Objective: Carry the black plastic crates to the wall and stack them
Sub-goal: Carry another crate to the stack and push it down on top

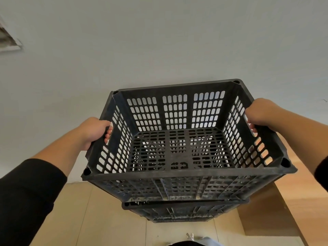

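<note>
In the head view, the only one we have, we hold a black crate [182, 148] between our two hands, open side up and empty. Our left hand [96, 133] is clenched around the handle slot in the left side wall, fingers hooked through the opening, and our right hand [260, 115] grips the matching slot in the right wall the same way. The crate hangs level between them, close to the pale wall [159, 41] just beyond our hands. Directly below our hands sits a lower crate [177, 211], its rim showing just under the base of the one we carry; we cannot tell whether the two are already touching or a small gap remains. Further down, below both crates, lies the wooden floor [88, 219]. We judge the crate to be light for its bulk, since its walls and bottom are mostly perforated and nothing lies inside. The plastic looks stiff, so it should keep its shape under a two-sided grip, and it seems sturdy rather than fragile. The handle slots midway along the short sides are the sensible places to hold, as they keep the load balanced. The dusty, scuffed surface should not be slippery. Setting it down calls for lining up the corners with the rim beneath.
</note>
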Demonstrator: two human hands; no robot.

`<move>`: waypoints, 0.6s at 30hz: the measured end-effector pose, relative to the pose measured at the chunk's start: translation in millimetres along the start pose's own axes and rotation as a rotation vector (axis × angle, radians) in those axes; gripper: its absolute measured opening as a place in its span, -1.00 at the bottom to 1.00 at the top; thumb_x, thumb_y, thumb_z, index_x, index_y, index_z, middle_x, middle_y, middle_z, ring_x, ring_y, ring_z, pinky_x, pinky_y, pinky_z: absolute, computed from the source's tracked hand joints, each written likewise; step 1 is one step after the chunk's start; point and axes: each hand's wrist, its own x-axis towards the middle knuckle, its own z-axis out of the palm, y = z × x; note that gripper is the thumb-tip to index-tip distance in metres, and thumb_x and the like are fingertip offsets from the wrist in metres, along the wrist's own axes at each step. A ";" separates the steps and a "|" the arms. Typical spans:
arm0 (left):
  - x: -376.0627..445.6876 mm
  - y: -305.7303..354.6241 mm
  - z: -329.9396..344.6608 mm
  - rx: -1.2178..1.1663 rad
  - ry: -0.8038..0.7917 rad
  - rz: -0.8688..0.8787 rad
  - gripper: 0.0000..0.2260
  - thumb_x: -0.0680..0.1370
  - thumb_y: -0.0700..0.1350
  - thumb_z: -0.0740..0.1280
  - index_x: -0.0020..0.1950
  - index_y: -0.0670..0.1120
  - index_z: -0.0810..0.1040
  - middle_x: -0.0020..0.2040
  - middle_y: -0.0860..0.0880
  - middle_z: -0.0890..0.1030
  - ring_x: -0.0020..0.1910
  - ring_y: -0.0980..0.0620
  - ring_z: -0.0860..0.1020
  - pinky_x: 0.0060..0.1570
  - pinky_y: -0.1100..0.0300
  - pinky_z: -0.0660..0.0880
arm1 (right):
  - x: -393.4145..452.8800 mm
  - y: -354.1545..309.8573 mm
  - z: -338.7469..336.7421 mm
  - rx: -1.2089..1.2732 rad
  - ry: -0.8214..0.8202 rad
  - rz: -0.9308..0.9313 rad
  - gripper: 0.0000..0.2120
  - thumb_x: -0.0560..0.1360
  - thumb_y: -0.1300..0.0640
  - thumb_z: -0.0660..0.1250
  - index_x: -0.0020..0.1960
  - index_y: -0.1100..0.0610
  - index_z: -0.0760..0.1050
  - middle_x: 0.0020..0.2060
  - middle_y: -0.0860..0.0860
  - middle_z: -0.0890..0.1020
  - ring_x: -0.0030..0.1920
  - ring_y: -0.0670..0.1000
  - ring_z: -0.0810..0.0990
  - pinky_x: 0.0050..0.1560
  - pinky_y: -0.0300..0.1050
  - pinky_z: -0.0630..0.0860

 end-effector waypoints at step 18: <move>-8.6 -8.3 7.6 -0.011 -0.006 0.011 -0.78 0.71 -0.17 0.21 -0.07 -0.19 0.55 -0.31 -0.11 0.51 -0.42 0.01 0.44 -0.29 0.12 0.50 | -0.7 5.7 -2.7 -0.018 -0.043 0.035 -0.74 0.62 0.35 0.19 -0.25 0.31 0.43 -0.34 0.26 0.59 -0.41 0.18 0.60 -0.36 0.01 0.57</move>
